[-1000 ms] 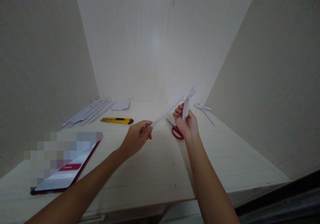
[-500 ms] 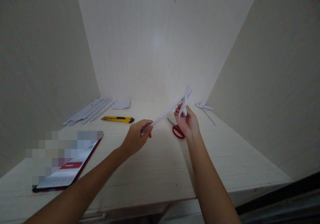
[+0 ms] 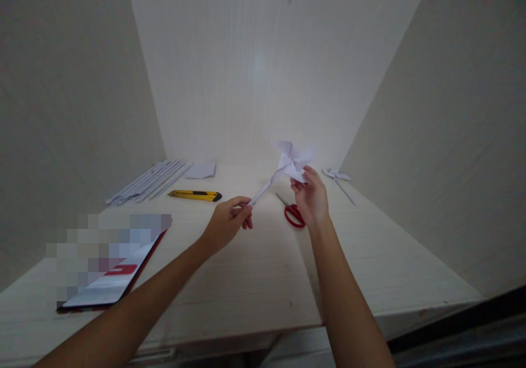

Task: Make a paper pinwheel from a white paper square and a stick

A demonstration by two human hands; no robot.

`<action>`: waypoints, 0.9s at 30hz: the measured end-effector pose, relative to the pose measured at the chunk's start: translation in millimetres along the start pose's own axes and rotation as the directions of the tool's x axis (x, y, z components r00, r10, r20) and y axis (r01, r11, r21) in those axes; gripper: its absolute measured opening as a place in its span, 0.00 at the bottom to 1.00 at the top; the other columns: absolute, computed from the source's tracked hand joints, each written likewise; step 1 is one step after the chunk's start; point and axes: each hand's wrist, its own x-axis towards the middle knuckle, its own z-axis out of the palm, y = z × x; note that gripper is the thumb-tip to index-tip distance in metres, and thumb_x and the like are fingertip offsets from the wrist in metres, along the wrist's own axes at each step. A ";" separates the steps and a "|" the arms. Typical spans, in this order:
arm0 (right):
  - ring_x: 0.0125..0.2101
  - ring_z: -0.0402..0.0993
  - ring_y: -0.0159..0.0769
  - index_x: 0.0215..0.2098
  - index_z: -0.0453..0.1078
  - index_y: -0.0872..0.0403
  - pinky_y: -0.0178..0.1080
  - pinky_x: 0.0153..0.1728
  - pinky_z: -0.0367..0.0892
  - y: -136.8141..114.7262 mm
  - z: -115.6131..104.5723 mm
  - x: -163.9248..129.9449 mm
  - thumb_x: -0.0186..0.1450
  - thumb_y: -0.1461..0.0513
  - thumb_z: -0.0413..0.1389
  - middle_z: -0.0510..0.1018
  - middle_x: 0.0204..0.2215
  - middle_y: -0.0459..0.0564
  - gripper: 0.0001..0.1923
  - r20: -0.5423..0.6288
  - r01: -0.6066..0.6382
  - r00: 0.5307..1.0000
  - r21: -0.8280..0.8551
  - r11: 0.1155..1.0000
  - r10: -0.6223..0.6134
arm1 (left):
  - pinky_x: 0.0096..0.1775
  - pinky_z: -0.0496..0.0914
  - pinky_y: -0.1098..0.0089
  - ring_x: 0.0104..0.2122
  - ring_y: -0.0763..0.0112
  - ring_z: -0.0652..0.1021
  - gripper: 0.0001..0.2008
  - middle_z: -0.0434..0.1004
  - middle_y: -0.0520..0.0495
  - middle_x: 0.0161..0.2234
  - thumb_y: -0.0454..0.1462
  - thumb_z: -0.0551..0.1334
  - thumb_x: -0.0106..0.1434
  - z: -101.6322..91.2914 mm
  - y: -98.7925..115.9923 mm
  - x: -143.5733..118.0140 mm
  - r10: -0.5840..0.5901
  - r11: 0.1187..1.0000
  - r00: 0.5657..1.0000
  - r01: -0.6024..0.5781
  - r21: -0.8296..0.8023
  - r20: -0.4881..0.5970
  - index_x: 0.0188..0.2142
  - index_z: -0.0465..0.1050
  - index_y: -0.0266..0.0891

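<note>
My left hand (image 3: 227,221) pinches the lower end of a thin rolled white paper stick (image 3: 263,191) that slants up to the right. At the stick's upper end sits a white folded paper pinwheel head (image 3: 294,160), its blades facing me. My right hand (image 3: 311,197) holds the pinwheel head from below with its fingertips. Both hands hover above the pale wooden desk (image 3: 255,269). Red-handled scissors (image 3: 293,212) lie on the desk just under my right hand.
A yellow utility knife (image 3: 195,195) lies left of centre. Behind it are several rolled paper sticks (image 3: 147,182) and a folded white paper (image 3: 200,171). A finished paper pinwheel (image 3: 339,180) lies at the back right. A phone (image 3: 110,277) rests at the front left. Walls enclose three sides.
The paper piece in my right hand has turned from edge-on to face me as an open pinwheel at the stick's tip. My left hand has slid slightly up the stick.
</note>
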 end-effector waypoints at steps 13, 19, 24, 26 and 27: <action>0.32 0.64 0.34 0.39 0.58 0.50 0.37 0.32 0.58 -2.9 -0.2 -4.4 0.51 0.58 0.56 0.66 0.32 0.46 0.18 -0.091 0.331 0.836 -0.703 0.630 -0.541 | 0.22 0.66 0.74 0.18 0.76 0.72 0.09 0.66 0.54 0.19 0.39 0.58 0.55 5.6 4.6 0.0 -0.099 0.986 0.995 0.100 -0.136 0.019 0.30 0.66 0.33; 0.38 0.59 0.40 0.35 0.71 0.50 0.44 0.38 0.51 -10.1 6.0 -15.4 0.57 0.58 0.54 0.65 0.37 0.51 0.09 0.350 0.383 0.643 -0.917 -0.110 -0.681 | 0.21 0.65 0.75 0.18 0.76 0.72 0.09 0.66 0.54 0.19 0.39 0.58 0.55 8.7 2.8 -0.3 -0.103 0.986 0.994 0.107 -0.130 0.041 0.31 0.66 0.33; 0.38 0.59 0.39 0.35 0.71 0.51 0.44 0.38 0.48 -8.5 3.5 -11.5 0.60 0.57 0.52 0.66 0.36 0.51 0.09 0.398 0.383 0.633 -0.906 -0.178 -0.664 | 0.21 0.64 0.75 0.17 0.77 0.71 0.09 0.66 0.55 0.19 0.39 0.58 0.55 9.2 -0.7 -0.2 -0.094 0.989 0.994 0.100 -0.111 0.060 0.31 0.66 0.33; 0.38 0.59 0.39 0.35 0.71 0.51 0.44 0.38 0.47 -8.7 1.9 -9.7 0.60 0.58 0.52 0.66 0.36 0.50 0.09 0.404 0.381 0.631 -0.905 -0.190 -0.662 | 0.21 0.64 0.75 0.17 0.78 0.71 0.10 0.65 0.55 0.19 0.39 0.58 0.55 9.4 -2.0 -0.2 -0.097 0.989 0.993 0.103 -0.109 0.064 0.32 0.66 0.32; 0.38 0.59 0.39 0.35 0.71 0.51 0.44 0.38 0.47 -8.9 1.4 -9.1 0.60 0.58 0.52 0.66 0.36 0.50 0.09 0.407 0.379 0.631 -0.904 -0.196 -0.661 | 0.21 0.64 0.75 0.18 0.78 0.71 0.10 0.65 0.55 0.20 0.39 0.58 0.55 9.4 -2.6 -0.3 -0.099 0.988 0.993 0.106 -0.109 0.066 0.32 0.66 0.32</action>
